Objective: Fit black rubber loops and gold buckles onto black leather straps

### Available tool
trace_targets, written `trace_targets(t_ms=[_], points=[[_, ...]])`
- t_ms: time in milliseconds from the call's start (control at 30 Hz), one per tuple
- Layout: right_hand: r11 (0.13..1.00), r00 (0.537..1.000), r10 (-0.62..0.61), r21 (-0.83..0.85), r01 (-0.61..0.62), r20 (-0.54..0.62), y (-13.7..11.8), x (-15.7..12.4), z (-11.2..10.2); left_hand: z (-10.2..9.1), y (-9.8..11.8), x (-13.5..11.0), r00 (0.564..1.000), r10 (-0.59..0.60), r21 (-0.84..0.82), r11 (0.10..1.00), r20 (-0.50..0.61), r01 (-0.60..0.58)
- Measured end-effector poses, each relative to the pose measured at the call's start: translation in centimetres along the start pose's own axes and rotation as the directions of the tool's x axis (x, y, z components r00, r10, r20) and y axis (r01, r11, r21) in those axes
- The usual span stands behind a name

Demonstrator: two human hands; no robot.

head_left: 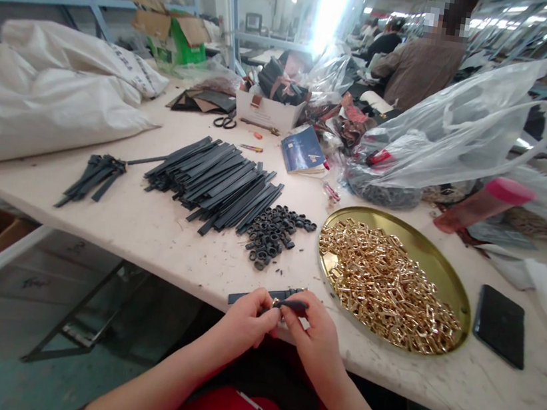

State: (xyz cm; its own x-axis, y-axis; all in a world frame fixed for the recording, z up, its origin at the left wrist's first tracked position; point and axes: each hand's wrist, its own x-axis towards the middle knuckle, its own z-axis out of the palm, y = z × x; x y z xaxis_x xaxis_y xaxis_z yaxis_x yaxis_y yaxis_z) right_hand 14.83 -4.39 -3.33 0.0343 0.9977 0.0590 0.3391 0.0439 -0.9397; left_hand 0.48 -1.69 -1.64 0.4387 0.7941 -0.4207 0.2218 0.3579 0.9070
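Observation:
At the table's front edge my two hands meet, fingers pinched. My left hand point(249, 319) grips a small gold buckle point(275, 303). Between the fingers of my right hand point(314, 326) is a dark strap point(296, 305) that reaches the buckle; how far it is threaded is hidden by the fingertips. Another dark strap point(237, 298) lies flat on the table just behind my hands. Farther back are a heap of small black loops point(272, 232) and a wide pile of black straps point(216, 184). To the right, a round gold tray point(439, 270) holds many gold buckles point(388, 287).
A bundle of straps point(93, 178) lies left, near a white sack point(60, 96). Scissors point(224, 121), a blue booklet point(305, 151) and a white box point(268, 110) are at the back. On the right are a phone point(501, 326), a pink-capped bottle point(485, 205) and a plastic bag point(444, 133).

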Motion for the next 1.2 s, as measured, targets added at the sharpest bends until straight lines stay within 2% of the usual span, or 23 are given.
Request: trace_targets(t_ms=[100,167,300,367,433,467,533,600,733,800,867,933,967,1033,1067,1200], points=[[0.977,0.987,0.135,0.157,-0.147,0.087,0.0,0.1,0.0,-0.3,0.4,-0.4,0.999,0.008,0.036,0.999,0.046,-0.009],[0.967,0.983,0.131,0.203,-0.155,0.128,0.0,0.3,0.1,-0.7,0.6,-0.3,1.0,0.007,0.058,0.998,0.028,-0.009],[0.983,0.962,0.08,0.141,-0.12,0.26,0.6,2.6,-0.7,-1.5,0.3,0.9,0.996,0.053,0.033,0.998,-0.066,-0.051],[0.994,0.964,0.069,0.06,-0.087,0.258,1.2,5.1,-1.4,-1.8,0.2,1.5,0.995,0.085,0.03,0.996,-0.047,-0.084],[0.984,0.994,0.012,-0.179,0.007,0.105,1.8,8.0,-2.0,-2.0,0.1,2.1,0.996,0.081,0.047,0.996,-0.031,-0.079],[0.937,0.996,-0.038,-0.345,0.062,0.075,2.1,9.4,-2.1,-2.1,0.1,2.3,0.997,0.066,0.056,0.996,-0.038,-0.064],[0.806,0.99,-0.085,-0.577,0.132,0.109,2.5,11.7,-2.0,-2.3,0.2,2.8,0.997,0.02,0.058,0.998,-0.07,-0.016],[0.741,0.985,-0.073,-0.652,0.158,0.156,2.8,13.0,-1.6,-2.5,0.2,3.1,0.995,-0.017,0.061,0.998,-0.099,0.023],[0.757,0.989,-0.039,-0.642,0.122,0.142,3.1,12.8,-1.5,-3.1,0.0,3.7,0.991,-0.028,0.068,0.997,-0.131,0.038],[0.777,0.992,-0.019,-0.622,0.094,0.127,2.9,11.9,-1.8,-3.2,0.0,4.1,0.987,-0.007,0.063,0.998,-0.162,0.018],[0.85,0.988,0.031,-0.524,0.054,0.153,2.5,10.7,-2.1,-3.1,0.0,4.4,0.978,0.018,0.05,0.999,-0.207,-0.008],[0.961,0.966,0.116,-0.27,-0.052,0.229,1.9,9.4,-2.3,-2.7,0.1,4.5,0.974,0.039,0.043,0.999,-0.222,-0.03],[0.985,0.949,0.155,-0.111,-0.129,0.274,1.6,8.8,-2.2,-2.5,0.2,4.5,0.977,0.044,0.044,0.998,-0.209,-0.036],[0.953,0.919,0.206,0.143,-0.266,0.337,1.1,7.5,-2.2,-2.0,0.3,4.2,0.986,0.041,0.062,0.998,-0.163,-0.032],[0.933,0.913,0.218,0.201,-0.299,0.346,0.9,7.0,-2.1,-1.8,0.3,4.0,0.989,0.038,0.083,0.996,-0.143,-0.026],[0.905,0.916,0.217,0.281,-0.318,0.337,0.7,5.2,-2.2,-1.3,0.2,3.0,0.984,0.077,0.213,0.976,-0.159,-0.042]])
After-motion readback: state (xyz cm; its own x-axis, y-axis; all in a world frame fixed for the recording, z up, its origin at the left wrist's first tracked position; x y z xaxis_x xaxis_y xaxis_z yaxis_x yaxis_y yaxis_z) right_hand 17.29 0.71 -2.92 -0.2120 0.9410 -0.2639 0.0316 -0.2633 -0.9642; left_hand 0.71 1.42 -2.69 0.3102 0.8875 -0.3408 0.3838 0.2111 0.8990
